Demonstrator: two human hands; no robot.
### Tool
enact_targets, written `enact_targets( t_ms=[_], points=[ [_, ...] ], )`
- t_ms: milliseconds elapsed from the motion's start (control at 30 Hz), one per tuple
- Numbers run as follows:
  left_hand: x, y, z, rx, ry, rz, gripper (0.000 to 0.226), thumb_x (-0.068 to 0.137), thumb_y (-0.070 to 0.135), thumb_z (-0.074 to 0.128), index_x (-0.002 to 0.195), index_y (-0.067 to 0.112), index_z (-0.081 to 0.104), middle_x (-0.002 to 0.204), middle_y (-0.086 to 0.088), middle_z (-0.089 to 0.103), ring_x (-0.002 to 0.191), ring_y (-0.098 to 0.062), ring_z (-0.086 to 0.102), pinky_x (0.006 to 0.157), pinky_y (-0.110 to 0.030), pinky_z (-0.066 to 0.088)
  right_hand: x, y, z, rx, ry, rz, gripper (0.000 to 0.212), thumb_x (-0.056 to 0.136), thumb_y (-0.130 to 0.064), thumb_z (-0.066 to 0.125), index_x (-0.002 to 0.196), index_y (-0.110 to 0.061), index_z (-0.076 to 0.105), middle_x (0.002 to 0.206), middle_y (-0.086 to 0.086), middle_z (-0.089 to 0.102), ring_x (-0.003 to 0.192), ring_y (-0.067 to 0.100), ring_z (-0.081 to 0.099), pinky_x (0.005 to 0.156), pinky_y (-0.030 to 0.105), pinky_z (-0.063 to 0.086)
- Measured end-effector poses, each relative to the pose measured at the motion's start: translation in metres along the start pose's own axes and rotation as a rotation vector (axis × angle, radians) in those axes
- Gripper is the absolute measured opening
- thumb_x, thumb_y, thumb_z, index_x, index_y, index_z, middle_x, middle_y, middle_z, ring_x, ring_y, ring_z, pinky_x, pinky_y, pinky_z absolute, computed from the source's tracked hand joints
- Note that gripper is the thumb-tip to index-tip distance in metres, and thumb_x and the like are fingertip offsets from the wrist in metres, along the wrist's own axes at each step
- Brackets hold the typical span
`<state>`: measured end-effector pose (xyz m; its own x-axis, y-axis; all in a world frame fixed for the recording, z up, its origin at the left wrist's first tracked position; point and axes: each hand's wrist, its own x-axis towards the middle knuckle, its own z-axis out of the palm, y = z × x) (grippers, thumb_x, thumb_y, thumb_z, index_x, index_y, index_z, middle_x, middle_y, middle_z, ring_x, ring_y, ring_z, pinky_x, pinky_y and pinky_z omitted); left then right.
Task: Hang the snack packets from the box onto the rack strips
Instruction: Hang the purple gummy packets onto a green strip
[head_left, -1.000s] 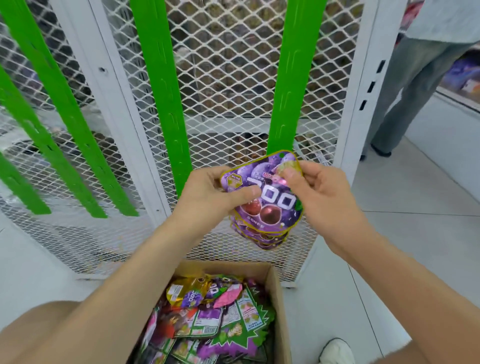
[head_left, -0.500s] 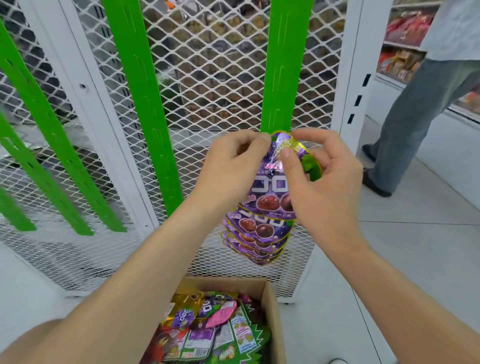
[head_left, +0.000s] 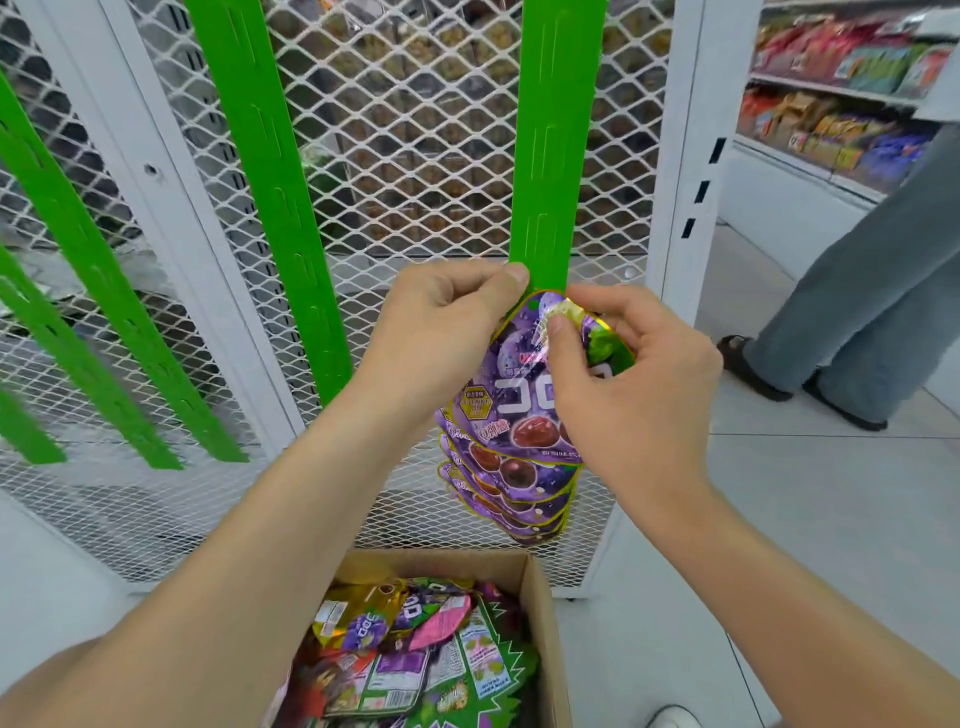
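A purple grape snack packet (head_left: 511, 395) is held up against the lower part of a green rack strip (head_left: 553, 156). My right hand (head_left: 628, 374) pinches the packet's top edge between thumb and fingers. My left hand (head_left: 441, 322) pinches the strip's edge right beside the packet's top. Several matching purple packets (head_left: 511, 493) hang overlapped below it on the same strip. An open cardboard box (head_left: 540, 597) stands on the floor below my arms, full of mixed snack packets (head_left: 415, 660).
More green strips (head_left: 270, 197) hang on the white mesh rack (head_left: 415, 130) to the left. A person in grey trousers (head_left: 857, 312) stands at the right, near stocked shelves (head_left: 831, 104). My shoe tip (head_left: 672, 717) shows beside the box.
Both hands have lifted the purple packet from chest height up to the strip. The right hand now pinches the packet's top edge and the left hand has moved onto the strip.
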<state>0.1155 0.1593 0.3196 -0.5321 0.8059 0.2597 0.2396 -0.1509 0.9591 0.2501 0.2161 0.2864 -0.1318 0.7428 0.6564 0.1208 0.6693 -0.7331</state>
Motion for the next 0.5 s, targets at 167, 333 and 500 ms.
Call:
enact_targets(
  t_ms=[167,333,500],
  points=[
    [0.0,-0.001,-0.004,-0.014,0.047,-0.052,0.025,0.101,0.025,0.069,0.083,0.014,0.081,0.07,-0.004,0.061,0.07,-0.014,0.054,0.074,-0.032,0.045,-0.01,0.003,0.0,-0.033,-0.052,0.0,0.01,0.091,-0.022,0.077,0.1,-0.025,0.074,0.086,-0.019,0.076,0.073,0.002,0.072,0.071,0.027,0.058],
    [0.002,-0.003,-0.01,-0.047,0.037,-0.101,0.025,0.099,0.028,0.072,0.078,0.021,0.083,0.072,0.0,0.069,0.07,-0.014,0.062,0.085,-0.041,0.057,-0.007,-0.006,-0.003,0.047,0.031,-0.088,0.011,0.093,-0.016,0.075,0.104,-0.018,0.073,0.089,-0.015,0.076,0.078,0.006,0.073,0.07,0.024,0.057],
    [0.002,-0.001,-0.01,-0.059,0.026,-0.1,0.023,0.098,0.027,0.072,0.079,0.019,0.083,0.082,-0.004,0.074,0.075,-0.015,0.066,0.09,-0.043,0.059,0.0,-0.004,-0.004,0.067,0.007,-0.14,0.011,0.092,-0.015,0.075,0.103,-0.016,0.075,0.089,-0.012,0.077,0.076,0.009,0.074,0.069,0.038,0.059]
  ],
)
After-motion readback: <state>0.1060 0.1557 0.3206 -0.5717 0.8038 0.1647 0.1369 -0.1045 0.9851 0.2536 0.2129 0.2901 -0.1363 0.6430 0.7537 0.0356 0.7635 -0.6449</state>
